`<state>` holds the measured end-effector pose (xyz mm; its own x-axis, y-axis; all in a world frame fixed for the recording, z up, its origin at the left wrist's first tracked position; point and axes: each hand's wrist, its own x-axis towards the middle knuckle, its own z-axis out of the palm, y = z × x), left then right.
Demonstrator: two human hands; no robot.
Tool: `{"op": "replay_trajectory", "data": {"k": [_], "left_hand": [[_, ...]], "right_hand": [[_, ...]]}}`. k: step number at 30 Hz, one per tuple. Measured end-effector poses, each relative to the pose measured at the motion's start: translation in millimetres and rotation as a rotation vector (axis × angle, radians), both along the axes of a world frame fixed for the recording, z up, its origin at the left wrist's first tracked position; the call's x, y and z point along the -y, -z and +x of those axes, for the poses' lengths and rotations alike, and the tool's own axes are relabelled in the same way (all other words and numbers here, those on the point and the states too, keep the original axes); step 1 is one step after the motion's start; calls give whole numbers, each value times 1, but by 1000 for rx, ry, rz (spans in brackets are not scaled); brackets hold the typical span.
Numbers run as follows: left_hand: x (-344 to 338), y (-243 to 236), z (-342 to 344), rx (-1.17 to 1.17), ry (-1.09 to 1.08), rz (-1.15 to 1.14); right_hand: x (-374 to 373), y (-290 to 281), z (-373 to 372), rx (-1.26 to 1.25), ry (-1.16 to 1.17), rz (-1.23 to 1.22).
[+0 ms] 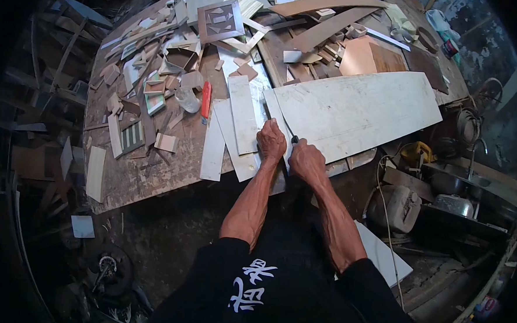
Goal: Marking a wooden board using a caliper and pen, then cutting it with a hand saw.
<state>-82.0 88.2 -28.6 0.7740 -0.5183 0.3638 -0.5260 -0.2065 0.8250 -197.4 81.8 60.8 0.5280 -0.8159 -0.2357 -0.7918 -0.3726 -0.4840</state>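
Observation:
A long pale panel (360, 111) lies across the right half of the workbench, with a narrow pale strip (277, 113) along its left end. My right hand (307, 161) is closed around the black handle of a thin-shafted tool (295, 139). The tool's slim dark line runs away from me between strip and panel; its exact kind is unclear. Beside it, my left hand (271, 140) rests as a fist over the strip's left edge. Its fingertips are hidden, so what they grip is unclear. Left of that hand lie white board pieces (243, 114), partly overlapping.
Wood offcuts and small boxes crowd the workbench (176, 177). A red cutter (205, 100) lies beside a clear plastic cup (187, 99). Curved boards (331, 4) lie at the back. To the right stand a dirty jerrycan (394, 208) and a sink (468, 184); a cable (387, 218) hangs nearby.

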Motion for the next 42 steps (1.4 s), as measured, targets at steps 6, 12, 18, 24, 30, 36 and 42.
{"op": "replay_trajectory", "data": {"k": [6,12,18,24,30,36,42], "left_hand": [[-11,-1,9,-28,-32,39],[-3,0,0,-15,15,-2],[-8,-3,2,-38,-47,29],[-13,7,10,2,-13,75],[-2,-5,-7,-43,0,60],[-15,0,6,-24,-47,84],[-6,-1,-4,-45,9,66]], "right_hand": [[-34,-8,-35,-32,-75,34],[-1,2,-5,24,-36,-11],[-31,-11,-28,-51,-71,44],[-22,-4,-19,-64,-64,120],[-4,-3,-14,-39,-33,14],[-33,-25,-37,-156,-78,114],[-4,-12,-14,-77,-37,55]]}}
